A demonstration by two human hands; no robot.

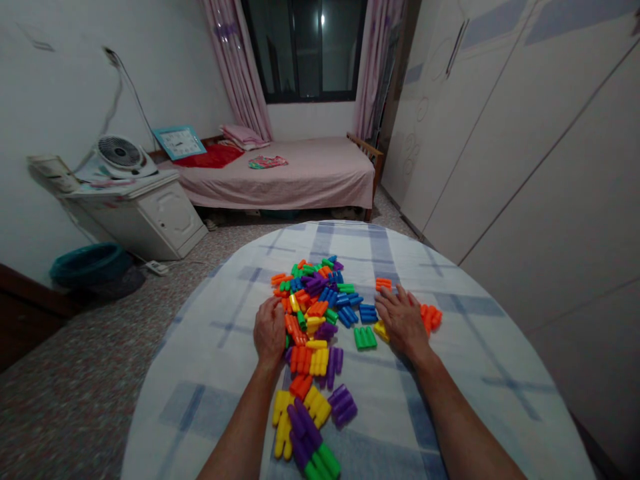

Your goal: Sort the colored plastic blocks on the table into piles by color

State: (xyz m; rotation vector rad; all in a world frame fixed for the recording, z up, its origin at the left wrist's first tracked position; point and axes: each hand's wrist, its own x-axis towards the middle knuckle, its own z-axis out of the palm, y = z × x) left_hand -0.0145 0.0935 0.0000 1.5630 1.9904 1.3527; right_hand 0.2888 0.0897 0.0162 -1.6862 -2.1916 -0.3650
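Note:
A heap of plastic building blocks (320, 290) in red, orange, yellow, green, blue and purple lies mid-table. At its left edge rests my left hand (270, 330), its fingers curled inward against the blocks; the fingertips and whatever they hold are hidden. My right hand (401, 320) lies palm down to the right of the heap, fingers stretched out. Partly beneath it is a yellow block (381, 331). Close by are a green block (365, 338), a blue block (369, 314), an orange block (384, 284) and red-orange blocks (431, 319). Joined purple-and-green blocks (313, 440) lie nearest me.
The round table (210, 373) wears a white-and-blue checked cloth. Beyond it stands a bed (310, 173) with a pink sheet. A white cabinet (170, 217) carrying a fan (123, 155) and a blue-green bin (93, 263) are left. A wardrobe (525, 167) lines the right side.

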